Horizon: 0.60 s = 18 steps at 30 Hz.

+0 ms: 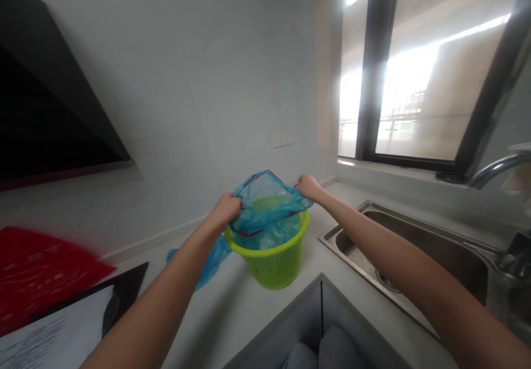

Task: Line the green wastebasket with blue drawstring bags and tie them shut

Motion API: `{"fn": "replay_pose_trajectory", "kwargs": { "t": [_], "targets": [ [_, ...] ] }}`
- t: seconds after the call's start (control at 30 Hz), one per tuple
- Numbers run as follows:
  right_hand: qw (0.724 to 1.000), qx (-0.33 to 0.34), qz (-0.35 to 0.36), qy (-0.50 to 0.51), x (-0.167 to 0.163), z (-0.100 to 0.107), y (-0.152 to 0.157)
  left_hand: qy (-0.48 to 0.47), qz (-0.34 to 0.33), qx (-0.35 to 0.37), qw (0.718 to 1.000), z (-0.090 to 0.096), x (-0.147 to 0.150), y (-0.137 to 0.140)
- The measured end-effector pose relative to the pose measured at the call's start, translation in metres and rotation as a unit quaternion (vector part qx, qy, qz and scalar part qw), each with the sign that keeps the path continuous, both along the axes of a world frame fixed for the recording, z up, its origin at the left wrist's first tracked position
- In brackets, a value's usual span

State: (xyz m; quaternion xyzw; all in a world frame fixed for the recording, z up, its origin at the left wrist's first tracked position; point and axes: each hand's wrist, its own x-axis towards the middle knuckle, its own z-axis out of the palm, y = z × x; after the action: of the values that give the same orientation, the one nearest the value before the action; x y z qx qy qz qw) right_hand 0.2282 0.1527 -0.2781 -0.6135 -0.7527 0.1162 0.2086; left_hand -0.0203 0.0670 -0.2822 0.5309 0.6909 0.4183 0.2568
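Both hands closed on the bag mouth — left hand fisted on the near-left edge, right hand pinching the far-right edge by the red drawstring. Bag hangs partly inside the basket, which stands on the surface near the sink corner. To line it well, I judge: keep the mouth stretched wide, lower evenly, fold the edge over the rim all round — the loose tail left of the basket needs tucking.
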Motion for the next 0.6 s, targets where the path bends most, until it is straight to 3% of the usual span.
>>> {"fn": "replay_pose_trajectory", "kwargs": {
  "t": [0.13, 0.23, 0.3, 0.37, 0.5, 0.6],
  "targets": [
    [0.999, 0.010, 0.003, 0.031, 0.031, -0.017, -0.015, -0.016, 0.011, -0.008, 1.000, 0.010, -0.033, -0.050],
    [0.994, -0.021, 0.090, 0.061, 0.047, -0.023, -0.031, -0.063, -0.084, -0.073, 0.992, 0.017, -0.050, -0.084],
    [0.980, -0.050, 0.163, 0.105, 0.048, -0.022, -0.035, -0.092, -0.138, -0.124, 0.978, 0.020, -0.057, -0.090],
    [0.977, -0.047, 0.150, 0.143, 0.040, -0.020, -0.031, -0.100, -0.142, -0.134, 0.976, 0.022, -0.061, -0.078],
    [0.993, 0.001, 0.003, 0.120, 0.011, -0.018, 0.004, -0.068, -0.016, -0.039, 0.997, 0.011, -0.062, -0.011],
    [0.994, -0.058, -0.007, 0.089, -0.003, -0.025, 0.030, -0.016, 0.038, -0.033, 0.999, -0.008, -0.062, 0.036]
  ]
}}
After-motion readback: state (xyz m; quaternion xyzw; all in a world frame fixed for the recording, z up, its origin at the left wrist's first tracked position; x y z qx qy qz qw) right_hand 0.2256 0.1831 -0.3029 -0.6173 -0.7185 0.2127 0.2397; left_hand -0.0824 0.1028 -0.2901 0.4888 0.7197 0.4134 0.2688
